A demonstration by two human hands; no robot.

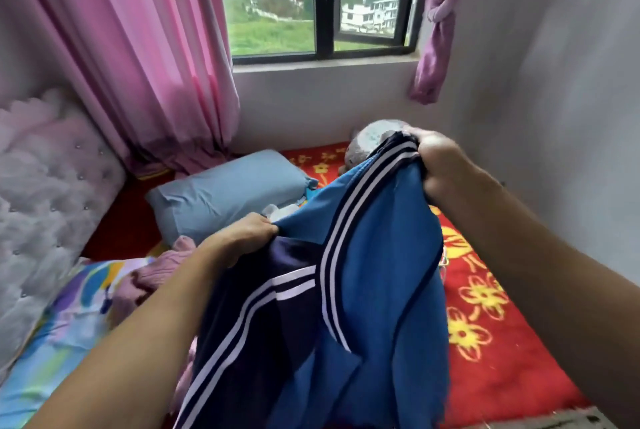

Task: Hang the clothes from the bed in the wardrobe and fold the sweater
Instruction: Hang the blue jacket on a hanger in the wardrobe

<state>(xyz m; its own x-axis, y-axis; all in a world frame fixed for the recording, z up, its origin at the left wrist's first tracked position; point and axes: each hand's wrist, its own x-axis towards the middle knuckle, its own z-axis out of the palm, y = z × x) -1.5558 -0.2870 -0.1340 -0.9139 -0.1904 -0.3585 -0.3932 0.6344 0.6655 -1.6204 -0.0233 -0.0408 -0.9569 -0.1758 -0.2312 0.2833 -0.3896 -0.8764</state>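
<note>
A blue garment (pixel 377 255) with navy panels and white stripes hangs in the air over the bed (pixel 502 352). My right hand (pixel 436 165) grips its striped upper edge at the far right. My left hand (pixel 249 234) pinches the fabric lower down at the left. A pink knitted sweater (pixel 145 279) lies crumpled on the bed under my left forearm, partly hidden by it. A grey patterned cloth bundle (pixel 367 141) lies behind the garment near the wall.
A blue pillow (pixel 225 193) lies at the head of the bed beside a tufted headboard (pixel 52 193). A colourful sheet (pixel 59 331) covers the near left. Pink curtains (pixel 138 47) hang by the window (pixel 318 2). A wall runs along the right.
</note>
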